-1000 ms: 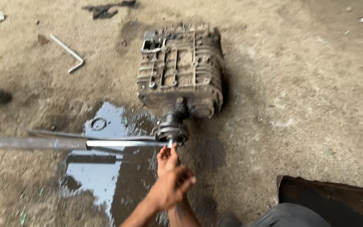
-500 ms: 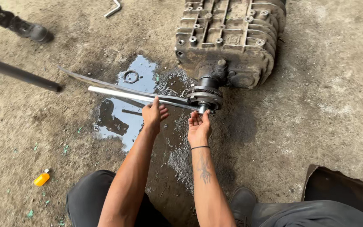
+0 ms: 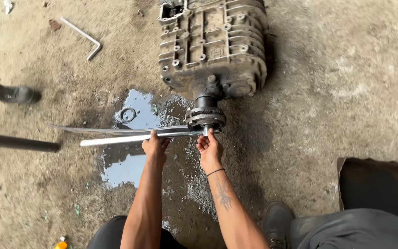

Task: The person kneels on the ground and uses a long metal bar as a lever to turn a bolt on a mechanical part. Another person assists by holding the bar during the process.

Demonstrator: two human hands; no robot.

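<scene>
A dark boot (image 3: 12,94) is standing far left of the gearbox (image 3: 213,46), and below it a dark pipe (image 3: 17,143) is lying across the ground. A bent L-shaped rod (image 3: 84,36) is lying up and left of the gearbox. An oily puddle (image 3: 130,138) is spreading out from below the gearbox's near left corner, with a small ring (image 3: 128,114) sitting in it. Two long metal bars (image 3: 130,134) are reaching leftward from the round flange (image 3: 205,118), which is sticking out of the gearbox's near end. The left hand (image 3: 155,146) is gripping these bars from below, fingers curled around them, just left of the flange. The right hand (image 3: 209,147) is working right under the flange, its fingertips (image 3: 207,136) pinching a small part at the flange's lower edge; what that part is cannot be told. A dark sheet (image 3: 378,182) is lying well to the lower right of the gearbox
</scene>
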